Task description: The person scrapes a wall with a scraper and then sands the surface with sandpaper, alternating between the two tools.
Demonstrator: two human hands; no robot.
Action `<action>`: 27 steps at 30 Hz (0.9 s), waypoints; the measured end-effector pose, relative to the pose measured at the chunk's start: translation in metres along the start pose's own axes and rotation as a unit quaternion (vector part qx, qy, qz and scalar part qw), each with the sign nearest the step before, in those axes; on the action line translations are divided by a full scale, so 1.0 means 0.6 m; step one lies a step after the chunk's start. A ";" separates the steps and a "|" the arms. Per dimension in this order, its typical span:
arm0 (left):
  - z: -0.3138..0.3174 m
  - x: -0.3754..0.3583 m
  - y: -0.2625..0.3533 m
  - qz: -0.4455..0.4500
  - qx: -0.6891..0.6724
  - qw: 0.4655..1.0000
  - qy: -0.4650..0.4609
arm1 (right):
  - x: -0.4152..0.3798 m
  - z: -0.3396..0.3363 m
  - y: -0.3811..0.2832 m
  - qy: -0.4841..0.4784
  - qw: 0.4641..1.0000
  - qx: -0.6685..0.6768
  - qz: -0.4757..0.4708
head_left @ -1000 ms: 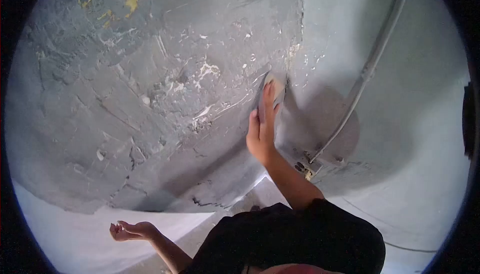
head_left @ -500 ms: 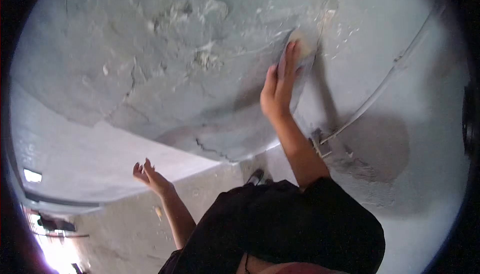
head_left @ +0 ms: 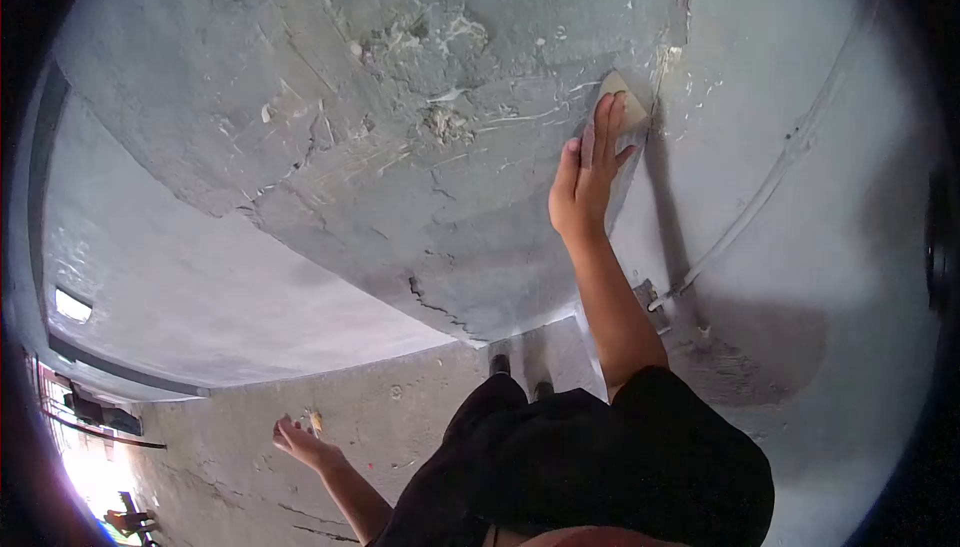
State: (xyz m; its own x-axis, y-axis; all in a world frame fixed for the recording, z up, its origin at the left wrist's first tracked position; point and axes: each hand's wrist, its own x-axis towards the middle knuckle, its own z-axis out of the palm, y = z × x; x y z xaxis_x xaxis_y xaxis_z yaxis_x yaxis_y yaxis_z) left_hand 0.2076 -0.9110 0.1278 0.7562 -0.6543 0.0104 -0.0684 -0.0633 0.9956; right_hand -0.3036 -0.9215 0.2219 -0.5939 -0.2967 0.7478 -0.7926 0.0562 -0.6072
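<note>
My right hand (head_left: 590, 172) presses a flat beige piece, like sandpaper or a pad (head_left: 625, 102), against the rough grey wall (head_left: 480, 187), close to the corner where two walls meet. Its fingers lie stretched over the piece, with the thumb side apart. Patches of flaking plaster (head_left: 445, 122) and a dark crack show on this wall. Low on the left, my left hand (head_left: 298, 439) hangs in the air above the floor, fingers loosely apart and nothing visible in them.
A pipe or cable (head_left: 750, 202) runs down the right wall to a small box (head_left: 652, 302). A small yellowish object (head_left: 315, 421) lies on the concrete floor (head_left: 400, 397). Bright light enters at the lower left, beside dark items (head_left: 105, 414).
My right hand and the beige piece appear slightly farther right in view. My left hand has dropped lower. The whole view has shifted, showing more floor.
</note>
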 end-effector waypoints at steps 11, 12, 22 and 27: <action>0.147 -0.012 0.016 -0.031 -0.078 0.979 -0.185 | -0.054 0.017 0.008 -0.052 0.998 -0.038 0.017; 0.166 -0.006 0.029 -0.033 -0.070 0.979 -0.190 | -0.040 0.015 0.002 -0.013 1.000 -0.026 0.007; 0.327 0.039 0.086 0.289 -0.054 0.934 -0.203 | -0.077 0.044 0.028 -0.010 0.997 -0.061 0.041; 0.364 0.048 0.128 0.516 -0.011 0.837 -0.183 | -0.077 0.061 0.033 0.038 0.998 -0.031 0.045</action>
State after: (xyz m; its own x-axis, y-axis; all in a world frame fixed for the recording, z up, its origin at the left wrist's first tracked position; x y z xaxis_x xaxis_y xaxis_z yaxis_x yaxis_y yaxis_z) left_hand 0.0820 -1.0992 0.1841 0.0515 -0.5394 0.8405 -0.5462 0.6894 0.4759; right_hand -0.2869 -0.9414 0.1656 -0.6707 -0.2145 0.7100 -0.7406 0.1398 -0.6573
